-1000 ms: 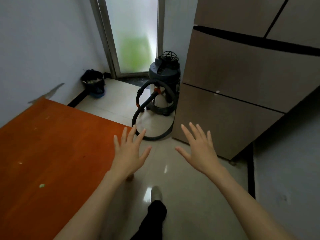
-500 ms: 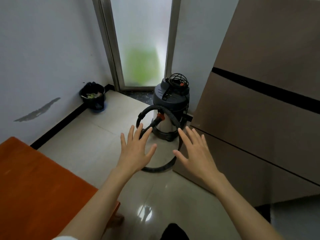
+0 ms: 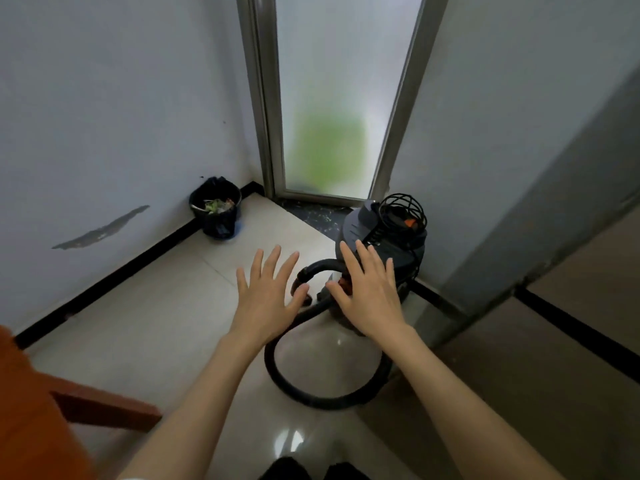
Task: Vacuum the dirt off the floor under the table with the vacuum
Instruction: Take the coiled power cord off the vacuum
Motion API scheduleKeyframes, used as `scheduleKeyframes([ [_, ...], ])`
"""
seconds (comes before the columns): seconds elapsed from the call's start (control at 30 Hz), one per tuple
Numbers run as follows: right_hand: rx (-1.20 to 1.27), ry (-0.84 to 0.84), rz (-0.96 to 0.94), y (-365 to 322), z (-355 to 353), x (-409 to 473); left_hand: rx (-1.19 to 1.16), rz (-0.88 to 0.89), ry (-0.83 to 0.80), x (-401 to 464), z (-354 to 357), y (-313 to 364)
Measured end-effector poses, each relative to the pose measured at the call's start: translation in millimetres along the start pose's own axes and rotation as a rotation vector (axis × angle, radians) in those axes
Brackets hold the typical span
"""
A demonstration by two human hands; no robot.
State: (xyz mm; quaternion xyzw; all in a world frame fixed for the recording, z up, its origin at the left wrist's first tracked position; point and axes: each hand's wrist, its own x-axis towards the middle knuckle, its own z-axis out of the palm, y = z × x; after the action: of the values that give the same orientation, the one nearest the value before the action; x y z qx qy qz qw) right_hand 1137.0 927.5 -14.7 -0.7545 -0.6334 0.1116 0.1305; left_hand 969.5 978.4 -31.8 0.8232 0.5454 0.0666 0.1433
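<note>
A view from a camera on a person's head, looking down along two bare forearms stretched forward over a pale, glossy tiled floor (image 3: 149, 313). Both hands are empty, palms down, fingers spread wide. The left hand (image 3: 268, 299) hangs above bare floor. The right hand (image 3: 372, 292) is in front of the vacuum (image 3: 391, 244), a dark drum-shaped canister standing in the corner between a frosted glass door (image 3: 332, 98) and a grey wall. Whether the right hand touches the canister cannot be told.

The vacuum's black hose (image 3: 325, 393) leaves the drum and curls in a wide loop on the floor, directly in front of the person's feet. A power cord (image 3: 401, 209) sits coiled on top of the canister. The orange table (image 3: 31, 410) shows only as a corner at the lower left, well apart from the vacuum. A small black bin (image 3: 215, 207) full of rubbish stands in the far corner.

Likely risks from here: a foot could catch the hose loop and trip the person or pull the canister over. The shiny tiles look slippery. Dragging the vacuum by the hose could tip it, and the coiled cord could slide off and tangle. Swinging it left carelessly could knock the bin.
</note>
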Motion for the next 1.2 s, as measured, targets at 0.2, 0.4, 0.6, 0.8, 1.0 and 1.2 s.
scheduleKeyframes([
  [0.2, 0.027, -0.042, 0.121, 11.2, 11.6, 73.8, -0.011, -0.017, -0.057, 69.4, 2.9, -21.0],
  [0.4, 0.066, -0.023, 0.373, 42.4, 39.6, 142.4, 0.051, 0.153, -0.234, 179.8, 22.6, -46.8],
  [0.6, 0.165, -0.017, 0.671, 46.4, 65.5, 192.3, 0.196, 0.461, -0.379, 288.1, 39.2, -67.7],
  [0.8, 0.303, 0.045, 0.831, 50.2, 65.8, 212.3, 0.201, 0.642, -0.476, 332.9, 57.1, -67.1],
  [1.0, 0.463, 0.053, 0.957, 79.8, 92.6, 234.9, 0.241, 0.684, -0.533, 366.3, 90.9, -66.0],
  [1.2, 0.677, 0.098, 1.149, 116.8, 141.1, 259.7, 0.286, 0.773, -0.588, 422.9, 153.4, -47.1],
])
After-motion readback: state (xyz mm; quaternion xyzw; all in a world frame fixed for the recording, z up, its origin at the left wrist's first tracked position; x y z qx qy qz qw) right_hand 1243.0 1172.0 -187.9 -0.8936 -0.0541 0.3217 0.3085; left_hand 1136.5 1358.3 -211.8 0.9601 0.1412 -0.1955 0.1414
